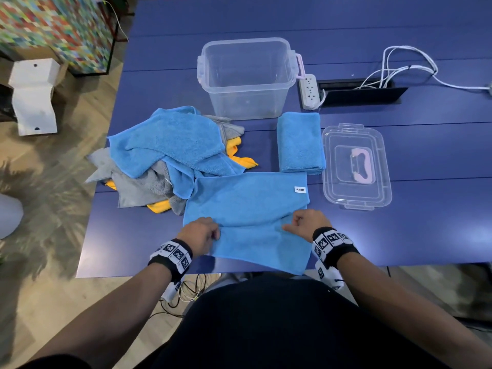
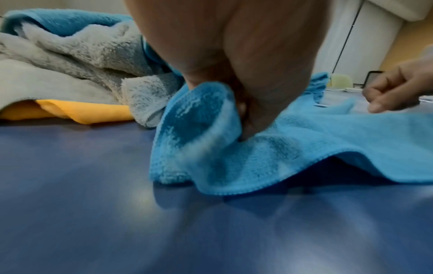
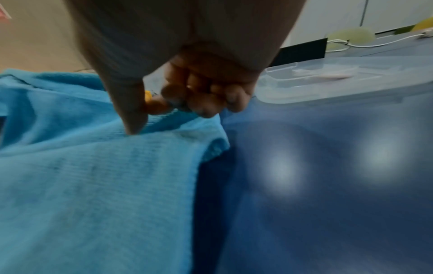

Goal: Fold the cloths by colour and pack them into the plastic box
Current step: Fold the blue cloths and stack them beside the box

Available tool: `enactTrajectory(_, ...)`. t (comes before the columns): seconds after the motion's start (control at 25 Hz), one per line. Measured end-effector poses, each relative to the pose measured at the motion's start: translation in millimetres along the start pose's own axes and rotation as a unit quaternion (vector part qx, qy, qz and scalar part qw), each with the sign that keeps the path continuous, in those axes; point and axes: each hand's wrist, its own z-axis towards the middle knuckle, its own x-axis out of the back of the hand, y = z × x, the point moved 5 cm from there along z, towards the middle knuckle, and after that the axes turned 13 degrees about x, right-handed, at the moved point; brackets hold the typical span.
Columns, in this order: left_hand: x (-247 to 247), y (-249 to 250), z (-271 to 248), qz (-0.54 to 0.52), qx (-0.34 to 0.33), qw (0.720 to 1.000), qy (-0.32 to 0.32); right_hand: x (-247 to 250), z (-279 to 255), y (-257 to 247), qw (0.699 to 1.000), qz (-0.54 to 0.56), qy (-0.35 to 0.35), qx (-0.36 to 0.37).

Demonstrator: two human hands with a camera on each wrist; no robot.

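Note:
A light blue cloth (image 1: pixel 247 209) lies spread at the table's front centre, its near part doubled into a fold. My left hand (image 1: pixel 215 234) pinches its left edge; in the left wrist view that hand (image 2: pixel 239 118) holds a bunched corner of the cloth (image 2: pixel 257 159) just off the table. My right hand (image 1: pixel 288 226) pinches the right edge, and in the right wrist view this hand (image 3: pixel 161 115) has its thumb on top of the cloth (image 3: pixel 93 185) and its fingers curled behind the edge. One folded blue cloth (image 1: pixel 300 142) lies by the clear plastic box (image 1: pixel 247 78), which looks empty.
A heap of blue, grey and yellow cloths (image 1: pixel 170 155) lies to the left, touching the spread cloth. The box's clear lid (image 1: pixel 356 166) rests to the right. A power strip (image 1: pixel 310 91) and a cable slot (image 1: pixel 362 91) with white cables sit behind. The table's front edge is just below my hands.

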Motion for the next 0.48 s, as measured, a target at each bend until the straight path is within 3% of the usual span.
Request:
enactTrajectory(0.12, -15, 2, -8, 0.054, -0.033, 0.998, 0.021, -19, -4, -31, 0.989, 0.016, -0.135, 0.06)
enactTrajectory(0.24, -18, 3, -15, 0.145, -0.037, 0.989, 0.006, -39, -11, -57, 0.959, -0.09, -0.253, 0.092)
enactTrajectory(0.36, -10, 9, -14, 0.119, -0.056, 0.989, 0.064, -50, -11, -69, 0.928, -0.236, -0.267, 0.106)
enactTrajectory(0.48, 3, 13, -1, 0.029, -0.014, 0.996, 0.087, -55, -7, -74, 0.925, -0.297, -0.212, 0.103)
